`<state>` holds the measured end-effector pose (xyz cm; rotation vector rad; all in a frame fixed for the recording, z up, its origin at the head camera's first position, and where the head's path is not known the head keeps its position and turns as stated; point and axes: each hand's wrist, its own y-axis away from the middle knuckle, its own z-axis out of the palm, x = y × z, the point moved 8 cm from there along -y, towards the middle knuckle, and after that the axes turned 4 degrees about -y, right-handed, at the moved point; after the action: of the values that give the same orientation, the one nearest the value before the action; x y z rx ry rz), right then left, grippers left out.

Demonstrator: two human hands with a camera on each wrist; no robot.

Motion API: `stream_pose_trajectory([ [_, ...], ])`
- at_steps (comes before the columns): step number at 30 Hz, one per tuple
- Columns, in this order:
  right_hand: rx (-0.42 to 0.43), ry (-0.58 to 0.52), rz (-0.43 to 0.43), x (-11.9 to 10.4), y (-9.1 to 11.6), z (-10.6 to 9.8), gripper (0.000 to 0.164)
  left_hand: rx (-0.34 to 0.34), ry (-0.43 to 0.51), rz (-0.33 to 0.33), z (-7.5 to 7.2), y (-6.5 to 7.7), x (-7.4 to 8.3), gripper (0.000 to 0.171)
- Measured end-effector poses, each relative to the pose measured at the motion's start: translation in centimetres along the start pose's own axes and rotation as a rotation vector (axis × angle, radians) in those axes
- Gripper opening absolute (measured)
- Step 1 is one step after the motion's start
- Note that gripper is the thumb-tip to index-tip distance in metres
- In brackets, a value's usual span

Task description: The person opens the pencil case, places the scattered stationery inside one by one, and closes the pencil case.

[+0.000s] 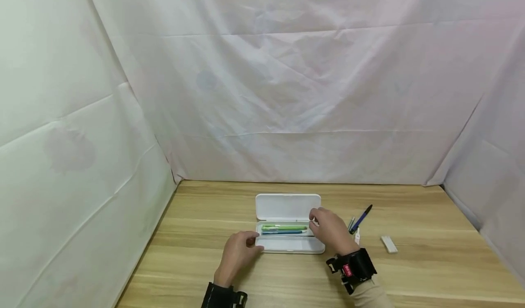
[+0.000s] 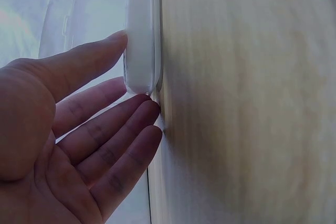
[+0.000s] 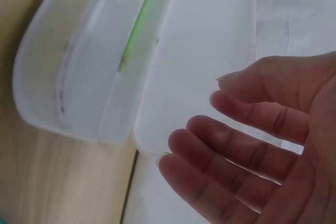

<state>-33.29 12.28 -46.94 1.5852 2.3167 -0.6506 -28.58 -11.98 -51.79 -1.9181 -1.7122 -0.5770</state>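
A white plastic pencil case (image 1: pixel 289 245) lies on the table with its lid (image 1: pixel 288 207) tipped back. Inside, along the hinge side, are a green pen (image 1: pixel 283 228) and a blue pen-like stick (image 1: pixel 283 232). At the case's left end is my left hand (image 1: pixel 238 249), its thumb (image 2: pixel 100 56) against the wall and its other fingers relaxed near the end. My right hand (image 1: pixel 331 229) hovers at the right end by the lid, fingers loosely bent, with nothing between them. In the right wrist view the green pen (image 3: pixel 139 22) lies inside the case.
To the right of my right hand lie a dark blue pen (image 1: pixel 361 219), a thin greenish stick (image 1: pixel 351 223) and a small white object (image 1: pixel 357 236). A white eraser-like block (image 1: pixel 388 244) lies farther right. White cloth (image 1: pixel 287 94) hangs behind the wooden table (image 1: pixel 197 207) and at both sides.
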Motion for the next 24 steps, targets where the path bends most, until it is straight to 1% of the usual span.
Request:
stream_pose_trajectory([
  [6, -0.027, -0.022, 0.042, 0.4, -0.2, 0.0, 0.005, -0.008, 0.008, -0.011, -0.3, 0.3, -0.5, 0.033],
  [10, -0.023, -0.040, 0.046, 0.3, -0.4, -0.3, 0.005, -0.008, 0.017, -0.022, -0.5, 0.2, -0.8, 0.034],
  [15, -0.021, -0.062, 0.048, 0.7, -0.1, -0.6, 0.004, -0.017, 0.005, -0.048, -0.5, 0.4, -0.9, 0.033],
  [22, 0.019, -0.079, 0.084, 2.3, 0.6, -1.6, 0.004, -0.020, 0.010, -0.023, -0.2, 0.3, -0.4, 0.033],
  [24, 0.021, -0.083, 0.094, 2.7, 0.6, -1.8, 0.004, -0.022, 0.008, -0.026, -0.1, 0.2, -0.5, 0.033],
])
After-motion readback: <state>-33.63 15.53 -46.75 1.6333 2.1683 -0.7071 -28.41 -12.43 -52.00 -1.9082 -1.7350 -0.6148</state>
